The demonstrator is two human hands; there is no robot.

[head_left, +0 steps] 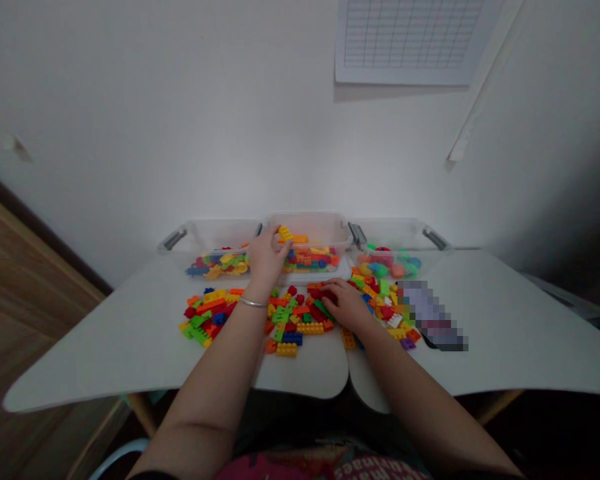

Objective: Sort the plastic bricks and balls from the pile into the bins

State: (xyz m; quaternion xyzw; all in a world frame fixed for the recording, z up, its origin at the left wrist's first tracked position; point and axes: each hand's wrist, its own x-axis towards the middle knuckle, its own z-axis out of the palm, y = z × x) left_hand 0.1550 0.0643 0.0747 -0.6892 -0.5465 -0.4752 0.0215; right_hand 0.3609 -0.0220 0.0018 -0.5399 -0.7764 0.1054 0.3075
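Note:
My left hand (269,259), with a silver bangle at the wrist, pinches a yellow toy brick (285,234) over the front of the middle clear bin (310,222). Bricks of several colours lie inside that bin. My right hand (347,303) rests low on the loose brick pile (285,313), its fingers bent over red and green bricks. A green brick (323,309) lies right by its fingertips; whether the fingers grip it cannot be made out. Near the table's front are a yellow brick (287,350) and a blue brick (293,339).
The left clear bin (220,230) holds coloured bricks, and the right clear bin (395,230) holds rounded coloured pieces. A blurred-out phone-like object (433,317) lies right of the pile. The white tables (505,320) meet at a seam and stand against a wall (205,120).

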